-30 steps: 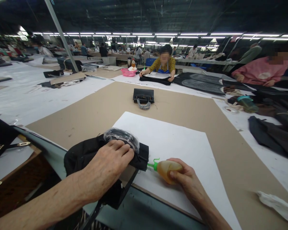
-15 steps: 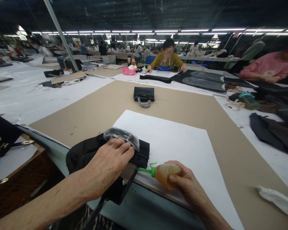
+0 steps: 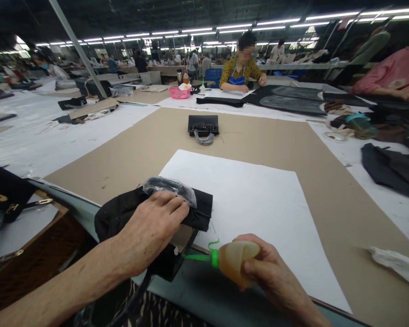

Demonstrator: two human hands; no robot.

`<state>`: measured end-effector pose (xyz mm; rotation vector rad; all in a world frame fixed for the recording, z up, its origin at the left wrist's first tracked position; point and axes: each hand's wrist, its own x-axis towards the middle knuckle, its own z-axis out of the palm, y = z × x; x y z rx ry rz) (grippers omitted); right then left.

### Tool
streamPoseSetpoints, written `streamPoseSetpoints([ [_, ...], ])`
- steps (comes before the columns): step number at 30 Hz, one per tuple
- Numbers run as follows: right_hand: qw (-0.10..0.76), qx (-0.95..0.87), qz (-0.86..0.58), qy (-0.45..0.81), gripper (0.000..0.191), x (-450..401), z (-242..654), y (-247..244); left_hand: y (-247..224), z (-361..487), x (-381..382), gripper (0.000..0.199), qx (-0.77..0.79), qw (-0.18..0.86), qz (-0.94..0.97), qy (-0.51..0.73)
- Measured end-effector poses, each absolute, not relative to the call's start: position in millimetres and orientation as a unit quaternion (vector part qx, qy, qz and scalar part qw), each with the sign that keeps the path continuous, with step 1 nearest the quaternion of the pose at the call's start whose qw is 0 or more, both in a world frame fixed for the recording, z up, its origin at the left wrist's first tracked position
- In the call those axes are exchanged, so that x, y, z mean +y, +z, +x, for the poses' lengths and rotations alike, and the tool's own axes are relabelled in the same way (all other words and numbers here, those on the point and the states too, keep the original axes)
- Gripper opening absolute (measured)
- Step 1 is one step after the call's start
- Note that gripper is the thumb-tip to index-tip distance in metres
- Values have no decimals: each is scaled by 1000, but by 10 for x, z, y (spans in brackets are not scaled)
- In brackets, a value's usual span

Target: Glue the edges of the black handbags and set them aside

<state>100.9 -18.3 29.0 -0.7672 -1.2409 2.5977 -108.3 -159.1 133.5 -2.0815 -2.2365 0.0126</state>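
A black handbag (image 3: 122, 211) lies at the table's near edge, its handle (image 3: 170, 186) wrapped in clear plastic. My left hand (image 3: 157, 218) is closed on the bag just below that handle. Lower down, part of the bag hangs over the edge and a pale inner panel shows. In my right hand (image 3: 266, 263) is a squeeze bottle (image 3: 236, 261) of amber liquid, likely glue, lying tilted on its side. Its green nozzle (image 3: 197, 257) points left, with the tip at the bag's opening; whether it touches is unclear.
A white sheet (image 3: 252, 195) lies on brown board (image 3: 136, 154). A second black handbag (image 3: 203, 125) stands farther back. At left is a brown crate (image 3: 47, 245) with bag parts. White cloth (image 3: 395, 265) lies at right. Across the table sits a person in a blue apron (image 3: 239, 78).
The bottle has shifted slightly left and down, its nozzle tip now lower along the bag's opening. My left hand keeps its hold. The camera view has tilted a little.
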Motion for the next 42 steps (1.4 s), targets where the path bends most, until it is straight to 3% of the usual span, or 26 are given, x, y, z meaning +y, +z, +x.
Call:
streamPoseSetpoints([
  [11,95,-391,-283,871,33,-361,1104,240,1332,-1086,-1601,21,-725,57,-686,6],
  [25,164,-522,-344,763,28,-95,920,332,1349,-1069,-1623,21,-733,49,-678,0],
  [42,98,-344,-292,887,41,-533,1122,358,1332,-1072,-1633,19,-734,55,-677,11],
])
